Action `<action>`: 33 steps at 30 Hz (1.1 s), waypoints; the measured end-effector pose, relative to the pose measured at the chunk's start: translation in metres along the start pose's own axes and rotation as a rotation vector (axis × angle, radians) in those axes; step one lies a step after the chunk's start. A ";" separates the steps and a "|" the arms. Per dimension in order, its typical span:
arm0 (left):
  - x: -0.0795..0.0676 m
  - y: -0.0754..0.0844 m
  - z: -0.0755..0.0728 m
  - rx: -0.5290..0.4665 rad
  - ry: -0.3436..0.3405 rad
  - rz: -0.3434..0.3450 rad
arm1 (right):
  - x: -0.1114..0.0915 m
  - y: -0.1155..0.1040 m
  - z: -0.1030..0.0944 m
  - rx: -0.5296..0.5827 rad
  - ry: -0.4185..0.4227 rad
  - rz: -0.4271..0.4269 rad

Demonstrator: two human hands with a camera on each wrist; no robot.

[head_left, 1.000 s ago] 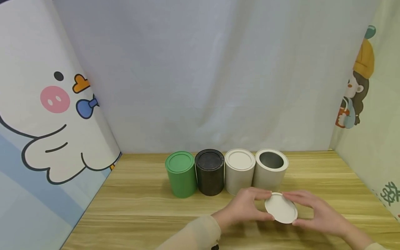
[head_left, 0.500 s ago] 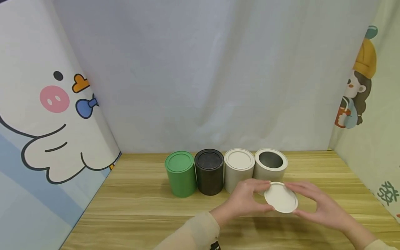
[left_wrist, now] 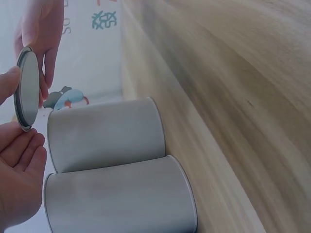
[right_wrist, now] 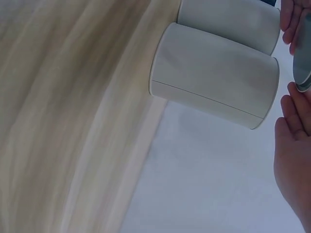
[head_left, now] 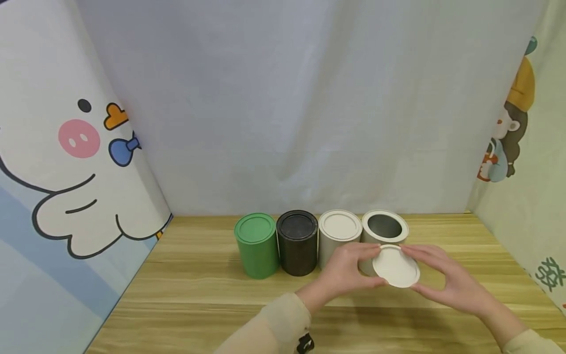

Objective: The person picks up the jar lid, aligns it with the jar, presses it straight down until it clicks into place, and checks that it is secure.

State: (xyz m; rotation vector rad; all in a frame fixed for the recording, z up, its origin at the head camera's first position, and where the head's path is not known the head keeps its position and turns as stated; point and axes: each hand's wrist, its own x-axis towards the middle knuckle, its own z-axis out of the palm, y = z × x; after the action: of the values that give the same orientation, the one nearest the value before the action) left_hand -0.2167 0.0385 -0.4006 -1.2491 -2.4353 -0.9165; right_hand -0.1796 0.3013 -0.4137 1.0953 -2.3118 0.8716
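Note:
Between both hands a round white lid (head_left: 396, 266) is held by its edge, tilted toward the camera. My left hand (head_left: 347, 269) pinches its left side between thumb and fingers, while my right hand (head_left: 451, 275) pinches the right side. In the left wrist view the lid (left_wrist: 27, 90) appears nearly edge-on, raised above the table. Just behind it stands an uncovered white can (head_left: 384, 227) with a dark interior; the lid overlaps its front in the head view. Beside that can is a white can with its lid on (head_left: 339, 226), partly hidden by my left hand.
A black can (head_left: 297, 246) and a green can (head_left: 256, 248), both lidded, continue the row to the left. The cans stand on a wooden table (head_left: 199, 295) in front of a pale curtain (head_left: 265, 108). Printed cloths hang at both sides.
Both hands have raised the lid and carried it away from me toward the uncovered can. The row of cans stays in place.

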 end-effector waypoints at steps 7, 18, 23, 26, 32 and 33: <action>0.007 -0.003 -0.005 -0.007 0.029 -0.001 | 0.007 0.003 0.001 -0.013 0.039 0.039; 0.021 -0.007 -0.009 0.115 0.028 -0.039 | 0.020 0.013 0.004 -0.024 0.123 0.089; 0.031 -0.011 -0.011 0.150 0.016 -0.057 | 0.028 0.016 0.002 -0.052 0.138 0.124; 0.037 -0.014 -0.013 0.152 0.008 -0.070 | 0.032 0.018 0.001 -0.074 0.138 0.154; 0.049 -0.020 -0.012 0.183 -0.006 -0.128 | 0.041 0.026 0.001 -0.090 0.122 0.209; 0.051 -0.020 -0.011 0.190 -0.007 -0.137 | 0.042 0.028 0.001 -0.086 0.119 0.214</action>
State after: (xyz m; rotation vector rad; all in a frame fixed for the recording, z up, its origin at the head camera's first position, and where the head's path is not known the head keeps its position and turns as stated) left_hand -0.2638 0.0549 -0.3758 -1.0331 -2.5699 -0.6937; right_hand -0.2270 0.2919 -0.3984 0.7488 -2.3722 0.8798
